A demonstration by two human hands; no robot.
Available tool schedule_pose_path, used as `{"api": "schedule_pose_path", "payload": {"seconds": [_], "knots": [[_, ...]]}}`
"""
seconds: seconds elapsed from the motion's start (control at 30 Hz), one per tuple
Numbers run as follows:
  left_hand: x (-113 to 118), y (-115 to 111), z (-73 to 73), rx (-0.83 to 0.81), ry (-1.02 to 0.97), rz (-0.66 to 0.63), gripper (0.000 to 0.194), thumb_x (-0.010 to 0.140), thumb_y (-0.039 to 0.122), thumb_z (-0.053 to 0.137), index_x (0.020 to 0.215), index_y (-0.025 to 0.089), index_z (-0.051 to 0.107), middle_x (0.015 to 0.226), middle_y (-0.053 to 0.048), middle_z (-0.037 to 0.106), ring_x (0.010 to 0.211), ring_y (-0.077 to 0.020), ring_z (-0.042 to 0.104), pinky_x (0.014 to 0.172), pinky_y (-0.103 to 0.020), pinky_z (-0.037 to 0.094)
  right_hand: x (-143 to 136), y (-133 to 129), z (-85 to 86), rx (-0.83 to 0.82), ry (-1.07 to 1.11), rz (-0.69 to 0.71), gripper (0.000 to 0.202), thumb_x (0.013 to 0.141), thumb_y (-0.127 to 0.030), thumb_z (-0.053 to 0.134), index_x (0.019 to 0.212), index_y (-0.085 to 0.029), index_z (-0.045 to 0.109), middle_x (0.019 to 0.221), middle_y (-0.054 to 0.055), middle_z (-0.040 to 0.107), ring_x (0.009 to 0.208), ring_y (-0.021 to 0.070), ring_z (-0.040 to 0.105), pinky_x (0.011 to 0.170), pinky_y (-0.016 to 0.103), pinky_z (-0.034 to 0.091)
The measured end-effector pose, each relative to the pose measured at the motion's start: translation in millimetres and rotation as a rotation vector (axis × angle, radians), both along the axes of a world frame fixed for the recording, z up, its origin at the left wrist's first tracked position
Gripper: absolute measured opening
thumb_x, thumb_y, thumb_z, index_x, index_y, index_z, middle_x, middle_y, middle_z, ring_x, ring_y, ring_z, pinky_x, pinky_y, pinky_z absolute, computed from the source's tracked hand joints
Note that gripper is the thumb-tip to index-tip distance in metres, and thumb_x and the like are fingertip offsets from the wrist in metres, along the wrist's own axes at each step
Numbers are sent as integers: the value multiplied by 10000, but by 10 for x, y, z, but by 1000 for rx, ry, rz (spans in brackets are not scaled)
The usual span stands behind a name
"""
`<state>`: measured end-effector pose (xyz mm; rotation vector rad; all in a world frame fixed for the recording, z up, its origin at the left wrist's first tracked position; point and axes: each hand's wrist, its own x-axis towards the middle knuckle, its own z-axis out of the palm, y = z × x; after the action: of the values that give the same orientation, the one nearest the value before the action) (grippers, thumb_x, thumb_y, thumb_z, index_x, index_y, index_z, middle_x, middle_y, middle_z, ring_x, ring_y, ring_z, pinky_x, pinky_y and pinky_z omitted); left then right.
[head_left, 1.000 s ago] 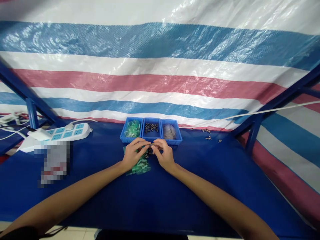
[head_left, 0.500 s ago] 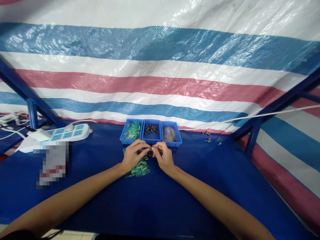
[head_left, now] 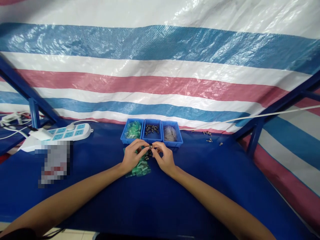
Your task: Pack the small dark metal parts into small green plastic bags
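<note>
Thumb and fingers of my left hand (head_left: 132, 156) are pinched on a small dark metal part (head_left: 150, 146), too small to name more exactly. From the other side, the fingertips of my right hand (head_left: 164, 158) close on the same part. Under and beside my left hand lie small green plastic packets (head_left: 141, 169) on the blue table (head_left: 150, 203). Several small metal fittings (head_left: 147, 157) show between the hands, partly covered by fingers. Just beyond the hands is a blue bin (head_left: 152, 138) with more such fittings in it.
Left of that bin stands a bin of green packets (head_left: 133, 130); right of it, one with a clear bag (head_left: 170, 133). Loose metal fittings (head_left: 208, 140) lie at the back right. A white power strip (head_left: 71, 134) and a blurred packet (head_left: 56, 160) are on the left.
The hands stay in nearly the same place, with slight finger movement around the small metal part. The whole view has shifted a little.
</note>
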<state>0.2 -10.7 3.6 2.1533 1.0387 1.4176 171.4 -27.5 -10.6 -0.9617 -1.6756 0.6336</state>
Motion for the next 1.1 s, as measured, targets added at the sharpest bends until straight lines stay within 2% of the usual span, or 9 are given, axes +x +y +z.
{"api": "schedule_pose_path", "payload": {"seconds": [0.37,0.57,0.83,1.1], "knots": [[-5,3,-7,-34,-6,-34,164,860,318,594,892,169,654,886,-49,621,555,-76,496,534,-210,449,10,7,-1,4,-38,-2,200,902,-311,506,1032,-192,600,853,39,653,647,134,622,621,254,518],[-6,8,-15,-14,13,-36,167,853,299,611,957,177,657,881,-46,631,543,-71,502,542,-207,460,8,8,20,1,-30,-1,193,911,-312,493,1008,-190,606,824,31,641,618,126,611,611,250,505],[-8,0,-19,23,6,-40,162,865,303,592,921,176,676,888,-57,638,581,-87,532,553,-215,476,11,12,-6,-7,-52,12,195,913,-324,488,991,-191,608,792,26,637,623,130,600,614,249,501],[-10,-8,2,-3,49,-70,132,880,283,569,900,176,645,889,-48,620,620,-94,525,563,-209,462,23,0,43,34,-133,13,235,934,-323,449,811,-191,600,650,0,570,599,132,545,613,251,447]]}}
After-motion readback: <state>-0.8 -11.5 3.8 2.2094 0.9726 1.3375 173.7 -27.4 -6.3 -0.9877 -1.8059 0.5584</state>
